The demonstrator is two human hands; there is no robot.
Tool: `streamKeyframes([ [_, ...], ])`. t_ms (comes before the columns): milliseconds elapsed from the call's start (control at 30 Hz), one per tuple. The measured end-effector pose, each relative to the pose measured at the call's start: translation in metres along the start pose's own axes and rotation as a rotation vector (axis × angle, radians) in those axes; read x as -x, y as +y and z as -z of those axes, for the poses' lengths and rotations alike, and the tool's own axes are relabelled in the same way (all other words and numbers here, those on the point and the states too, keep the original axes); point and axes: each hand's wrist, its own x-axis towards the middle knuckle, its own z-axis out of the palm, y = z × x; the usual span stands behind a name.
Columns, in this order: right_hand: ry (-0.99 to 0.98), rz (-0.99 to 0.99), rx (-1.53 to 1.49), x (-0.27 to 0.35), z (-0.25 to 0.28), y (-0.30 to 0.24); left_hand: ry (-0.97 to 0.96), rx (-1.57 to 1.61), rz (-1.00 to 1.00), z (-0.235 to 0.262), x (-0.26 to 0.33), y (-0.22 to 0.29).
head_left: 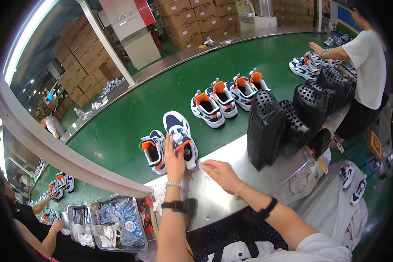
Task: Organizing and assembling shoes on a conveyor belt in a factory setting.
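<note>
A white, navy and orange sneaker [175, 122] lies on the green work surface, its toe pointing away from me. My left hand [174, 161] is closed on this shoe at its collar, fingers along the side and opening. Just right of its heel is my right hand [222, 175], above the metal ledge, with thumb and fingers drawn together. Something small and pale may be at those fingertips, but it is too blurred to make out. Left of my left hand stands a matching sneaker [153, 153], its orange lining showing.
More sneakers [207, 109] stand in a row on the green conveyor belt [131, 118]. Tall black perforated forms [264, 126] rise at right on the metal ledge [225, 201]. A tray [122, 220] of blue-white pieces sits lower left. Co-workers [364, 65] stand at both sides.
</note>
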Motion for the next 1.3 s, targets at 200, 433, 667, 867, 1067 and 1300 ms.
streamKeyframes([
  [200, 0.086, -0.318, -0.116, 0.071, 0.064, 0.007, -0.039, -0.026, -0.112, 0.012, 0.022, 0.055],
  [433, 0.169, -0.155, 0.093, 0.077, 0.075, 0.024, 0.194, -0.319, -0.089, -0.021, -0.002, 0.032],
  [667, -0.018, -0.149, 0.129, 0.076, 0.078, 0.008, -0.342, -0.674, -0.165, 0.005, -0.039, 0.007],
  [867, 0.067, -0.054, 0.181, 0.084, 0.082, 0.014, -0.831, -0.882, 0.117, -0.008, -0.077, 0.006],
  [1067, 0.042, -0.114, 0.189, 0.083, 0.092, 0.006, -1.085, -0.882, 0.144, -0.004, -0.069, 0.009],
  [1300, 0.052, -0.165, 0.034, 0.079, 0.089, 0.014, -1.027, -0.955, 0.071, 0.0, -0.062, -0.016],
])
